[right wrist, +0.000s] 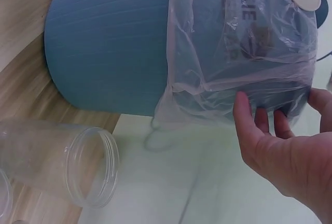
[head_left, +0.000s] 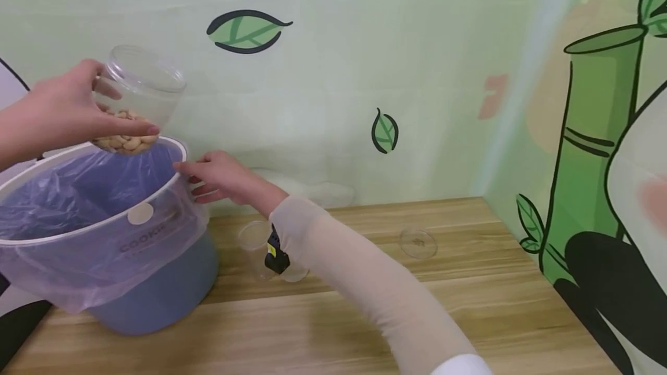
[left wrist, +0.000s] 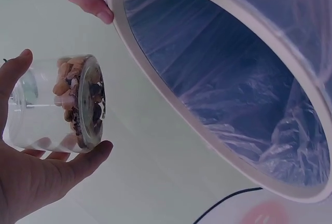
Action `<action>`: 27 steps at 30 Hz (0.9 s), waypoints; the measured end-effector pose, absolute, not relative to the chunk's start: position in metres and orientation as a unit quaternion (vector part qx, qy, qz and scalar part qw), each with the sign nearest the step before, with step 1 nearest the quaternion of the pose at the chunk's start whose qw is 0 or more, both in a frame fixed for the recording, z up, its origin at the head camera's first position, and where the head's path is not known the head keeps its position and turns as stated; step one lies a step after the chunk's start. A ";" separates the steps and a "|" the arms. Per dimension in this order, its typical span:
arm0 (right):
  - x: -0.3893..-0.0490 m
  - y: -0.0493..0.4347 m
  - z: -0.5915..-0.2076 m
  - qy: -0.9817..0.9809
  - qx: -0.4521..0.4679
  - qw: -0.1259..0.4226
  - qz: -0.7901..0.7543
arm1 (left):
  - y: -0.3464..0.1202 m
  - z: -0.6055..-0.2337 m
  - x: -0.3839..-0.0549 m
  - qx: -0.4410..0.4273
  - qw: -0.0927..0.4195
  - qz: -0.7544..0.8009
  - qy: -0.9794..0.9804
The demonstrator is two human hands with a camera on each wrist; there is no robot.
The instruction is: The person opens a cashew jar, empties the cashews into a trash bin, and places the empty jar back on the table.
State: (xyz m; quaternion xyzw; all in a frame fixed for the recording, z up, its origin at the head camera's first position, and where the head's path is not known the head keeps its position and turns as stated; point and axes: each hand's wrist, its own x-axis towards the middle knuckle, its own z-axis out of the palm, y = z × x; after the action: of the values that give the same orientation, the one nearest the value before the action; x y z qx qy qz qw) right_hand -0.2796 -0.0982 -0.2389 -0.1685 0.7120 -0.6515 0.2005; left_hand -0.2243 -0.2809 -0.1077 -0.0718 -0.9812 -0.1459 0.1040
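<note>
My left hand [head_left: 68, 109] holds a clear plastic jar [head_left: 151, 88] above the bin's far rim, thumb and fingers around its sides. The jar is tilted, its open mouth upward, with pale, nut-like pieces [head_left: 125, 142] at the bottom; the left wrist view also shows darker bits among them. A blue bin [head_left: 172, 282] lined with a translucent bag [head_left: 156, 247] stands below. At its right side is my right hand [head_left: 224, 178]. In the right wrist view its thumb touches the rim and its gently bent fingers [right wrist: 246, 115] rest against the bag's outside.
On the wooden table [head_left: 344, 328], right of the bin, stand clear jars [right wrist: 52, 156], partly behind the right forearm. A round clear lid [head_left: 418, 243] lies farther right. The black wrist camera [head_left: 276, 253] sits under the right sleeve. A wall with printed leaves rises behind the table.
</note>
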 end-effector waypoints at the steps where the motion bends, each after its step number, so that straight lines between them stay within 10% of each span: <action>1: -0.280 -0.098 -0.239 0.706 -0.167 0.201 -0.658 | -0.283 -0.108 -0.224 -0.069 0.106 -0.138 -0.982; 27: -0.281 -0.106 -0.249 0.646 -0.114 0.223 -0.721 | -0.398 -0.125 -0.260 -0.130 0.235 -0.038 -0.963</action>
State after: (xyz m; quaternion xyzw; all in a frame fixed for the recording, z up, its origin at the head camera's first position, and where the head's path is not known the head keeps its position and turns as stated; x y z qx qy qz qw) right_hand -0.2810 -0.1055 -0.2493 -0.1140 0.6457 -0.7212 0.2234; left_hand -0.2599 -0.3976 -0.1250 -0.1305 -0.9625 -0.0376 0.2349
